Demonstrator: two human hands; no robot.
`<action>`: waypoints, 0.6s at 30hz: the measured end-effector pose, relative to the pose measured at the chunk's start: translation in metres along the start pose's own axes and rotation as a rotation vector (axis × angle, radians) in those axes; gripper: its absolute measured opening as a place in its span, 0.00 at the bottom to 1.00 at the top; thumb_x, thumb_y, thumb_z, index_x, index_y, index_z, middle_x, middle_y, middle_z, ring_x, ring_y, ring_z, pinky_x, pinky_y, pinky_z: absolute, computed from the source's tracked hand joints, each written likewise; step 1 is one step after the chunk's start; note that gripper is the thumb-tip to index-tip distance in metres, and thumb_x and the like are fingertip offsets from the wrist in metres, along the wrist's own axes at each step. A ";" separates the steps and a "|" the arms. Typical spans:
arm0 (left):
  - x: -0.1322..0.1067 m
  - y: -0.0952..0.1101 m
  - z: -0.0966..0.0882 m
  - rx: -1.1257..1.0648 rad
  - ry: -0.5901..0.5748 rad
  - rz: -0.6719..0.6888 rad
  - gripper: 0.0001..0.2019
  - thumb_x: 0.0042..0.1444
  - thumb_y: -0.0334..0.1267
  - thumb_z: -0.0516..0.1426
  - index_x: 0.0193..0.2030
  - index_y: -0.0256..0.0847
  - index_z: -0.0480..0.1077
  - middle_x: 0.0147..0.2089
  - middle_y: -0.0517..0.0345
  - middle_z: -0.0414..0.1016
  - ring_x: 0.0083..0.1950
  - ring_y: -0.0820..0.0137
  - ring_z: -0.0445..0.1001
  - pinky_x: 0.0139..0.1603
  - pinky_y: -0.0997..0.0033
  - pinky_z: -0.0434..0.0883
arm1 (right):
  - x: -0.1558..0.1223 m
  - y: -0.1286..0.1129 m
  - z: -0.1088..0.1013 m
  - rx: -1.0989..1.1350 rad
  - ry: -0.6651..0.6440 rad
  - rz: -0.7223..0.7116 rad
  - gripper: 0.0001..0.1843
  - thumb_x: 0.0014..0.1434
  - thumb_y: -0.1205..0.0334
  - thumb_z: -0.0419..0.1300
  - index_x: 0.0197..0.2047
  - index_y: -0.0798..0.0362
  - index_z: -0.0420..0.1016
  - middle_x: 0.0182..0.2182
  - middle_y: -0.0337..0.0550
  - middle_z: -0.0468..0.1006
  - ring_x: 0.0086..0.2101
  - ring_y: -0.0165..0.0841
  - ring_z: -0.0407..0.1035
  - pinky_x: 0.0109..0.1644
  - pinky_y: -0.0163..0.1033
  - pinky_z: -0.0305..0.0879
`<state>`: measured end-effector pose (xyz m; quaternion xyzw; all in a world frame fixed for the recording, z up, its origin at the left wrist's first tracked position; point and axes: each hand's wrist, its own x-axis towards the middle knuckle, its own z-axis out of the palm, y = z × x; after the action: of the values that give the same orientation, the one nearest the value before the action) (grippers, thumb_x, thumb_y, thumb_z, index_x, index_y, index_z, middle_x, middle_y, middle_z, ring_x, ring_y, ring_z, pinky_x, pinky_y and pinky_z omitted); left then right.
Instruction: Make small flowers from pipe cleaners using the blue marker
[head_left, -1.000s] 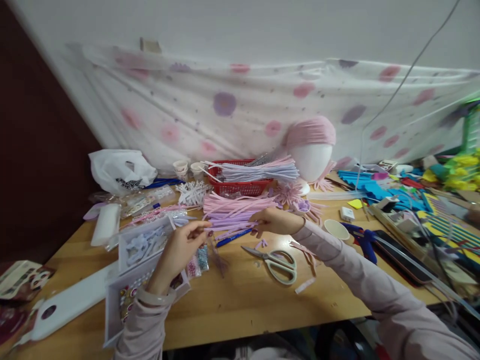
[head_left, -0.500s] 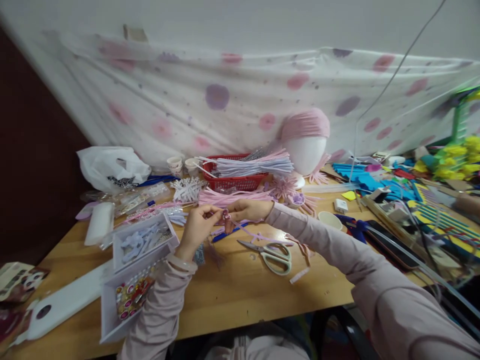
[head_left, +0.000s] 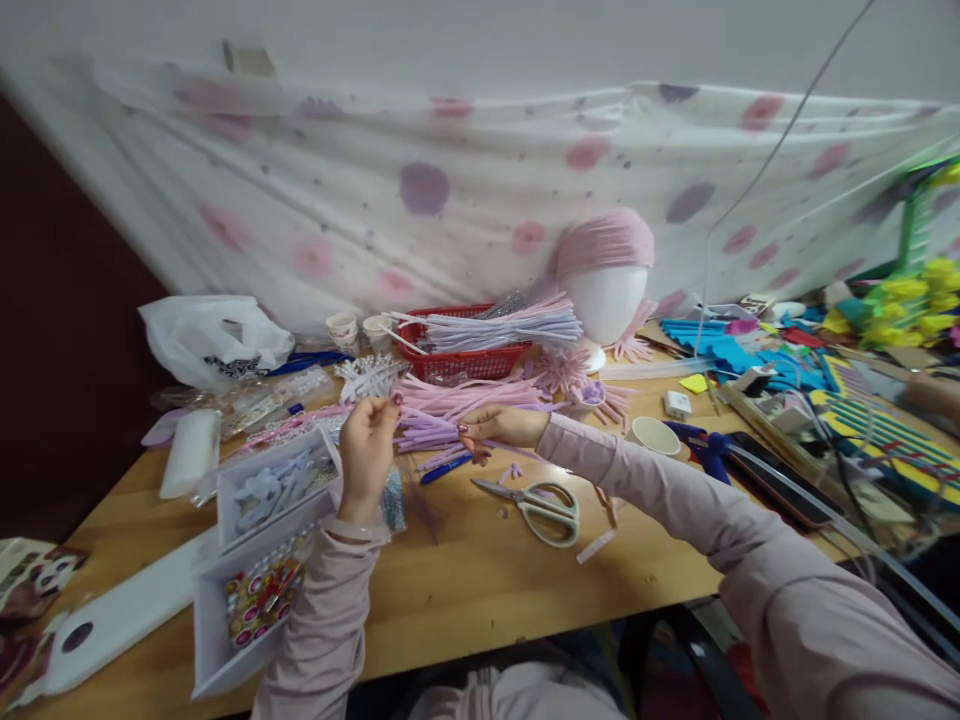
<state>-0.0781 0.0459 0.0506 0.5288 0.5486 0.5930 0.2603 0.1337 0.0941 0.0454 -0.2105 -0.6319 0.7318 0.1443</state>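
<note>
My left hand (head_left: 367, 450) is raised above the wooden table (head_left: 480, 590), its fingertips pinched near the end of a pile of pink and lilac pipe cleaners (head_left: 457, 408). What it pinches is too small to make out. My right hand (head_left: 501, 426) rests at the front of the same pile, fingers curled onto the lilac pipe cleaners. A blue pen (head_left: 446, 467) lies just below the pile. Pale green scissors (head_left: 536, 505) lie on the table in front of my right wrist.
A white compartment box (head_left: 255, 540) of beads and trims sits at the left. A red basket (head_left: 465, 350) of lilac pipe cleaners, a white mannequin head (head_left: 609, 290), paper cups, a white bag (head_left: 214, 335), a blue glue gun (head_left: 705, 450) and coloured foam stand behind and right.
Both hands were together over the pile half a second ago; now they have parted, the left rising to the left and the right staying on the lilac pipe cleaners.
</note>
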 end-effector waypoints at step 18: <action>0.014 0.008 -0.076 -0.157 0.492 -0.001 0.10 0.48 0.39 0.61 0.26 0.35 0.66 0.21 0.67 0.65 0.24 0.77 0.64 0.29 0.76 0.65 | -0.022 0.008 -0.022 0.105 0.019 0.148 0.16 0.57 0.56 0.62 0.26 0.59 0.68 0.15 0.32 0.63 0.17 0.23 0.60 0.27 0.31 0.66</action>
<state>-0.1502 0.0280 0.0750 0.3464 0.5479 0.7445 0.1595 0.1644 0.1017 0.0383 -0.2556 -0.5741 0.7705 0.1064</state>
